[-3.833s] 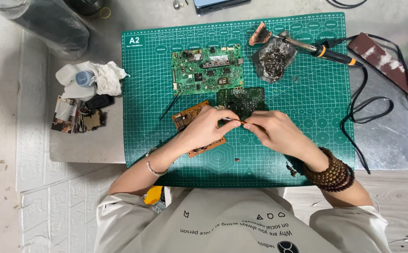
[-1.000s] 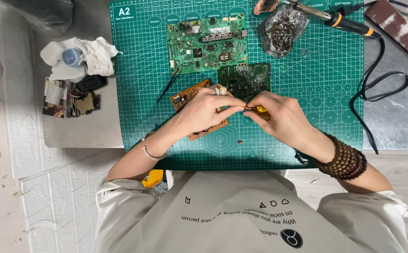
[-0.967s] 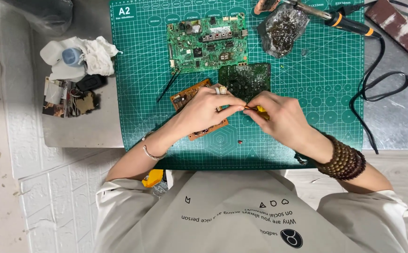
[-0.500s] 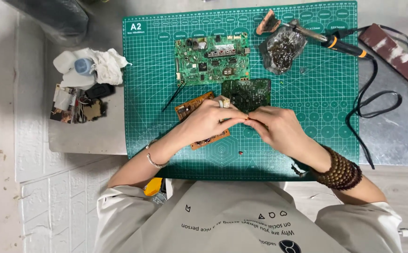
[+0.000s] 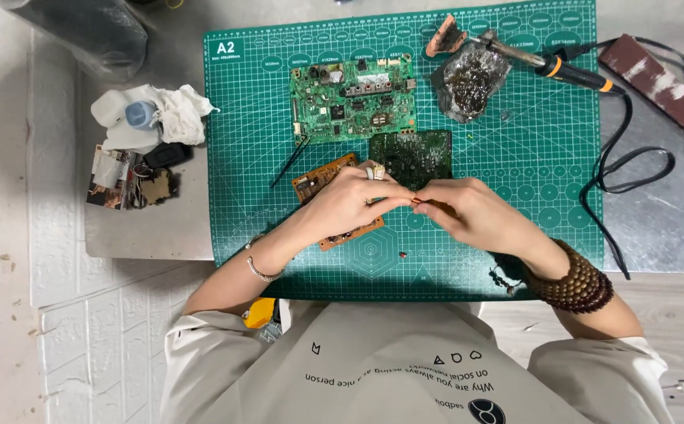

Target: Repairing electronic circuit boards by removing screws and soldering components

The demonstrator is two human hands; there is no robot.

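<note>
Presently both hands, left hand (image 5: 347,206) and right hand (image 5: 479,218), meet fingertip to fingertip, pinching a small orange-tipped part (image 5: 419,202) above the green cutting mat (image 5: 514,157), just beside the dark circuit board (image 5: 410,155), evidently for close, steady handling.

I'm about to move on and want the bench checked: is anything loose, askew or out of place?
One thing: a tiny dark-red loose part lies alone on the green cutting mat, just below the left hand and right hand. The small orange-brown circuit board lies skewed to the mat's grid.
</note>
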